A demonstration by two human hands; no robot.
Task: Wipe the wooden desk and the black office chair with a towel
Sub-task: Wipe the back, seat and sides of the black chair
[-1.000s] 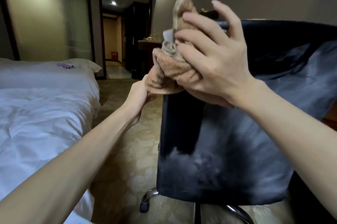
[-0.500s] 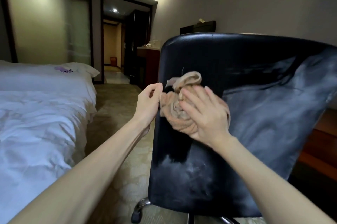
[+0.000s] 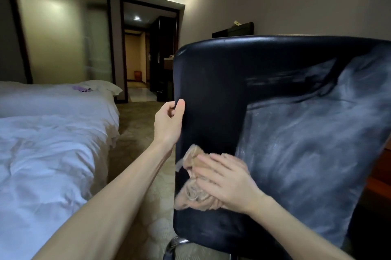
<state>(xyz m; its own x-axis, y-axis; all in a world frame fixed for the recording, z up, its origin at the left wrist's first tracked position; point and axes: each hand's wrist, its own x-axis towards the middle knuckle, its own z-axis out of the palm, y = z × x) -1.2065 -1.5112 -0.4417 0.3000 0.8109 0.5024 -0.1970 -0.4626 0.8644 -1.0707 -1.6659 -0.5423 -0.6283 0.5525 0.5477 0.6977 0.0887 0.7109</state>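
While left hand [image 3: 169,124] grips chair [image 3: 211,82], flat right hand [image 3: 228,181] presses towel [image 3: 194,194].

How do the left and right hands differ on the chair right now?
Grip: the left hand curls round the left edge of the chair back, thumb on the near face; the right hand lies flat, fingers spread, pressing the towel against it.
Height: the left hand sits about mid-height; the right hand is near the lower left corner.
Load: the left hand holds no cloth; the right hand covers the towel.
Shared: both are on the same chair back.
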